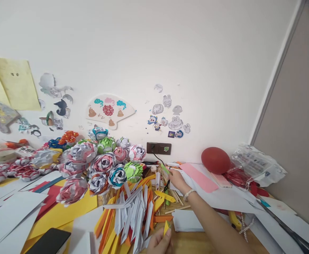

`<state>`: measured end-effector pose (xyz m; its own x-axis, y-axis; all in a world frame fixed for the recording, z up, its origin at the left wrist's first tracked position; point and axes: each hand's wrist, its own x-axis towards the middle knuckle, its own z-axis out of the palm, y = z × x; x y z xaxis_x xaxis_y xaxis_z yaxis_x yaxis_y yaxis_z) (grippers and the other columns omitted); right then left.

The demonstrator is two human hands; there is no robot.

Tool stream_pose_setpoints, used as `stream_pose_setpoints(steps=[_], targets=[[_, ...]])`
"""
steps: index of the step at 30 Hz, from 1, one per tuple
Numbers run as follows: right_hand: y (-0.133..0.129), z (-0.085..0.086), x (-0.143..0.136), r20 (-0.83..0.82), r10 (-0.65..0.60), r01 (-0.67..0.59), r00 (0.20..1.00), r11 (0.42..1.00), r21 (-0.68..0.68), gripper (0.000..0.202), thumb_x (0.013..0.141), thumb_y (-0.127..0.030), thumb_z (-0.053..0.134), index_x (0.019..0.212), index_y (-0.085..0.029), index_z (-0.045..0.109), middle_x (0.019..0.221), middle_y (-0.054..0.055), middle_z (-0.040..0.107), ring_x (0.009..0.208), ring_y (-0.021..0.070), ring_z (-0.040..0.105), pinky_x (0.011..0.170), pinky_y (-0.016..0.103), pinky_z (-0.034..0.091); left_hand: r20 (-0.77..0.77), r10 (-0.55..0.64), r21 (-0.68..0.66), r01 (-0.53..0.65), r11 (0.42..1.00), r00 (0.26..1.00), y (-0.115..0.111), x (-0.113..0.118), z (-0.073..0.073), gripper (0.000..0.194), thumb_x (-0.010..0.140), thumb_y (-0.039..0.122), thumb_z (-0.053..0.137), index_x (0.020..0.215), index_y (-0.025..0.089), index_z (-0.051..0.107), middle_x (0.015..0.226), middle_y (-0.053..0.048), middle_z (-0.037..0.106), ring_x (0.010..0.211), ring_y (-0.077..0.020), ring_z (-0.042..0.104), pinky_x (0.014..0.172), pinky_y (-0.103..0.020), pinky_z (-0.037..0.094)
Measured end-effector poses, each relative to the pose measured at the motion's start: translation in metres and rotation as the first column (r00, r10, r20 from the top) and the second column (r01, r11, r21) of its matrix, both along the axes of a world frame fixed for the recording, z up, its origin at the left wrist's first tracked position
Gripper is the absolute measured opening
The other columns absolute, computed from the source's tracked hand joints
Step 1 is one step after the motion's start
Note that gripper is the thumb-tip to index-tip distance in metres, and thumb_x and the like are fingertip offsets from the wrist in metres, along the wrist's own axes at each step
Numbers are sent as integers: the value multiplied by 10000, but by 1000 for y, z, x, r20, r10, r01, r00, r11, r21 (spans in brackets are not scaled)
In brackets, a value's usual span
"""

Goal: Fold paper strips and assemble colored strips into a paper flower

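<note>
My left hand (160,242), partly cut off by the bottom edge, pinches a small folded yellow paper piece (166,227) between thumb and fingers. My right hand (178,180) reaches farther forward, its fingers closed at a slim green thing (165,168); its kind is unclear. A black cord (158,158) runs from the wall socket (159,148) down to this spot. Just left of the hands lies a heap of folded white paper strips (135,211) and orange and yellow ones (109,225). Thin wooden sticks (176,197) lie under my right hand.
Folded paper flowers (104,163) crowd the left middle. A black phone (48,241) lies front left near yellow sheets (70,210). To the right are a white paper stack (187,221), a pink strip (199,177), a red balloon (216,159), a plastic bag (259,164) and dark scissors (289,225).
</note>
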<state>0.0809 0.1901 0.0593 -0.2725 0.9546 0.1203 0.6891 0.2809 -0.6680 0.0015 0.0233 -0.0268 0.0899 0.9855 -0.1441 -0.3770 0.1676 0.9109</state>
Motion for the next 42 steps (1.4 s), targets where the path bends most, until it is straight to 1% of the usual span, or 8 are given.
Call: stream_pose_setpoints(steps=[7, 12, 15, 24, 27, 30, 35, 42], targets=[[-98, -10, 41, -739, 141, -508, 659, 808, -299, 358, 747, -400, 504, 1007, -156, 465, 554, -51, 507, 426, 62, 419, 445, 169, 317, 41, 165, 33, -166, 986, 985, -8, -9, 17, 427, 538, 551, 686, 685, 165, 580, 368, 90, 402, 401, -84, 426, 449, -198, 321], [-149, -51, 43, -874, -5, -734, 486, 540, -411, 383, 627, -411, 609, 893, -169, 476, 399, -88, 417, 314, 45, 310, 362, 163, 213, 34, 184, 75, -187, 980, 982, -12, -7, 17, 425, 551, 515, 698, 759, 152, 622, 466, 29, 534, 546, -148, 543, 547, -241, 410], [-158, -66, 39, -884, 3, -736, 468, 555, -388, 359, 604, -427, 614, 814, -164, 490, 415, -73, 427, 347, 50, 343, 393, 166, 252, -2, 187, 126, -185, 975, 982, -13, -5, 15, 437, 528, 526, 706, 716, 144, 606, 537, 16, 551, 568, -138, 525, 572, -241, 408], [-128, -15, 54, -131, 303, -297, 944, 953, 59, 163, 792, -202, 424, 750, -168, 578, 756, 25, 579, 731, 157, 514, 680, 265, 391, -328, 58, 290, 42, 956, 943, -25, 4, 20, 487, 599, 648, 544, 565, 179, 416, 554, 63, 335, 559, -94, 312, 552, -214, 292], [-118, 0, 31, 106, 486, -498, 867, 844, 198, 209, 795, -130, 431, 832, -186, 629, 859, 30, 607, 841, 158, 510, 783, 274, 365, -413, -128, 242, 244, 939, 902, -30, 9, 19, 524, 564, 681, 527, 516, 199, 327, 516, 81, 268, 515, -77, 248, 480, -204, 214], [-117, 6, -3, 363, 749, -832, 554, 509, 220, 253, 807, -113, 445, 953, -219, 622, 906, 15, 604, 849, 136, 496, 794, 246, 354, -491, -282, 183, 414, 892, 824, -32, 11, 13, 502, 541, 632, 578, 469, 192, 347, 482, 76, 304, 505, -77, 280, 475, -205, 214], [-122, 6, -39, 674, 619, -915, 402, 242, 323, 190, 830, -271, 470, 968, -225, 592, 933, 28, 577, 832, 168, 445, 671, 276, 337, -502, -288, 180, 424, 888, 816, -35, 11, 7, 476, 529, 617, 590, 448, 191, 395, 495, 64, 341, 532, -95, 329, 491, -208, 246], [-111, -8, -41, 733, 505, -888, 455, 318, 331, 451, 791, -565, 423, 728, -156, 602, 793, 33, 573, 762, 171, 449, 643, 297, 320, -448, -348, 204, 473, 857, 824, -38, 11, 12, 504, 586, 658, 527, 513, 195, 339, 507, 70, 278, 504, -76, 240, 437, -210, 154]])
